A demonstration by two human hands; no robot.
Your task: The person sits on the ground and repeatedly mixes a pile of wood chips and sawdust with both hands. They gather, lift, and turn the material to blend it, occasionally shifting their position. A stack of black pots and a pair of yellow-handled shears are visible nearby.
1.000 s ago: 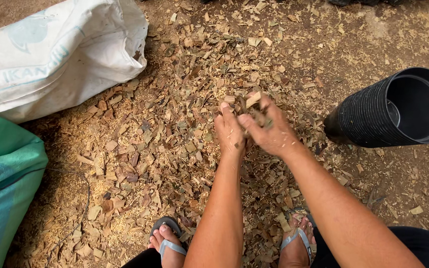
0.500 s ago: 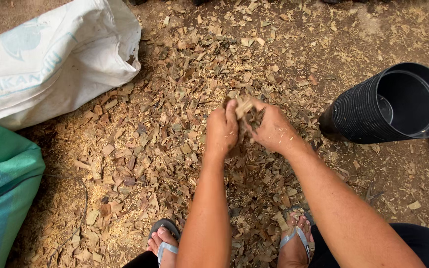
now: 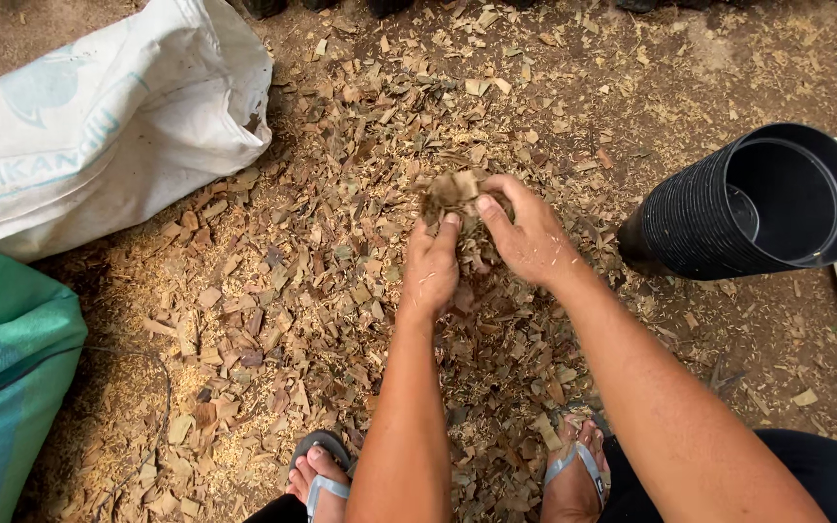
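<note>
Chip-strewn ground [image 3: 244, 320], both hands' fingers [image 3: 448, 237] clamped on husk clump [image 3: 452, 191], long axis unclear

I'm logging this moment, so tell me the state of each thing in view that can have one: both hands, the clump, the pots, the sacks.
left hand: closed on the clump of bark chips
right hand: fingers pinching the same clump
clump of bark chips: lifted off the ground, held between both hands
stack of black pots: lying on its side, mouth open
white sack: lying down, bulging
green sack: lying at the frame's edge, bulging
</note>
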